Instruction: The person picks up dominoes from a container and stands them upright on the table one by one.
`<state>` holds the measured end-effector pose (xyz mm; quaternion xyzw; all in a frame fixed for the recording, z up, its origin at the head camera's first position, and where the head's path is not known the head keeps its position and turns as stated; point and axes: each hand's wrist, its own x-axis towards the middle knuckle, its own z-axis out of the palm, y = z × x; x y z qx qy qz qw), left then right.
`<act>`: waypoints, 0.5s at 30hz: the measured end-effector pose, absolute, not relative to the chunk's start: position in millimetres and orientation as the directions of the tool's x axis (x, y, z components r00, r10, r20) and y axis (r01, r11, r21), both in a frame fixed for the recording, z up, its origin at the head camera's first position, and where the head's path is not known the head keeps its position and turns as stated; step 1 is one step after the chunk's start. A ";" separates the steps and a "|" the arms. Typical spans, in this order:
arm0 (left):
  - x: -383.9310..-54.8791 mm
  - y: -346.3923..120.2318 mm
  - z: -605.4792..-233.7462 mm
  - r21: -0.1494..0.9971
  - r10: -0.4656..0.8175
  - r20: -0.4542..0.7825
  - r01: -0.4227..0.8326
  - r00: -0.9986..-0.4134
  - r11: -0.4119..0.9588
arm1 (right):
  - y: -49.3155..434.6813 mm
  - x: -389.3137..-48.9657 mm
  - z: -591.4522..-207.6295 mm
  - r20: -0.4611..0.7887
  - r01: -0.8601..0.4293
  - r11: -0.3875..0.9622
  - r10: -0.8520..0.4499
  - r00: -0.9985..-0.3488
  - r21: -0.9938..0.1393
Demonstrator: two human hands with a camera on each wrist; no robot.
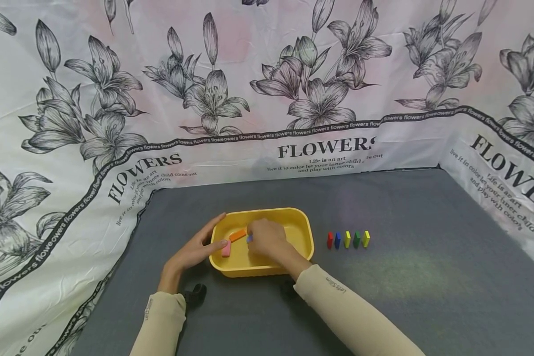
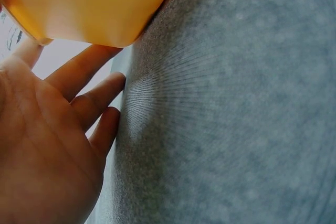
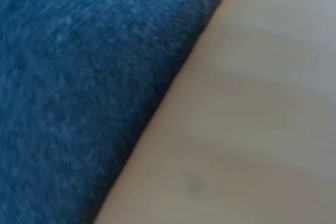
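A shallow yellow plastic bin (image 1: 261, 272) sits on the dark tabletop. My left hand (image 1: 200, 245) holds its left end, thumb over the rim and index finger along the outside. In the left wrist view, the spread fingers (image 2: 86, 72) reach the yellow wall from outside. Inside the bin my right hand (image 1: 268, 239) points down with bent fingers; its fingertips are hidden. A blue block (image 1: 249, 239) shows partly at its left side; whether the fingers grip it cannot be seen. An orange block (image 1: 238, 235) and a pink block (image 1: 226, 249) lie near the left thumb.
Right of the bin stands a spaced row of small blocks: red (image 1: 330, 240), blue (image 1: 337, 240), yellow (image 1: 347, 240), green (image 1: 357, 240) and another yellow (image 1: 366, 239). A flower-printed cloth (image 1: 258, 163) borders the table (image 1: 405, 306). The right wrist view shows only blurred dark fabric and a pale surface.
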<state>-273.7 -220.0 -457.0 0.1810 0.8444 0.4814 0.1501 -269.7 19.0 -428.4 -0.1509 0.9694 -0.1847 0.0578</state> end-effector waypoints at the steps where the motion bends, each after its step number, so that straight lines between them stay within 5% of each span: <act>1: -273.8 -220.0 -457.0 0.866 0.449 -0.080 0.161 -0.890 0.474 | 21.6 -269.1 -427.4 -0.055 -0.266 0.877 -0.313 -0.948 -0.401; 15: -275.4 -219.8 -458.7 0.868 0.451 -0.084 0.157 -0.889 0.471 | 65.5 -264.8 -413.0 0.047 -0.280 0.751 -0.316 -0.948 -0.598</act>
